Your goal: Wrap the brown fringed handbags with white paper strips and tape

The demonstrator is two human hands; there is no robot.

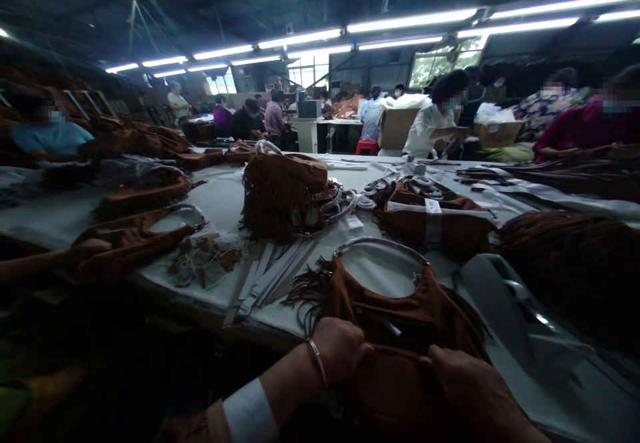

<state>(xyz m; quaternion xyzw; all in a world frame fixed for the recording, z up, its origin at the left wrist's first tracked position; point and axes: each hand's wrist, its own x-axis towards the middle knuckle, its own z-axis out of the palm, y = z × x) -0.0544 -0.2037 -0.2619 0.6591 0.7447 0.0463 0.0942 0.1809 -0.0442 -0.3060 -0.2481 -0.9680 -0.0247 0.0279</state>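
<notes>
A brown fringed handbag (400, 310) lies at the near edge of the table, its wrapped handle (380, 242) arching away from me. My left hand (340, 348), with a bracelet at the wrist, is closed on the near edge of the bag's opening. On the other side of that edge my right hand (467, 380) pinches the same bag, thumb on top. Between the hands the mouth of the bag gapes, and a small white piece (394, 328) shows inside. The lower part of the bag is dark and hard to make out.
Flat strips (273, 276) and small tags with strings (205, 256) lie to the left. Stacked brown bags (285, 190) stand farther back, more fringe (565, 263) to the right beside a grey tape dispenser (515, 316). Another person's hand (90, 248) touches a bag at left.
</notes>
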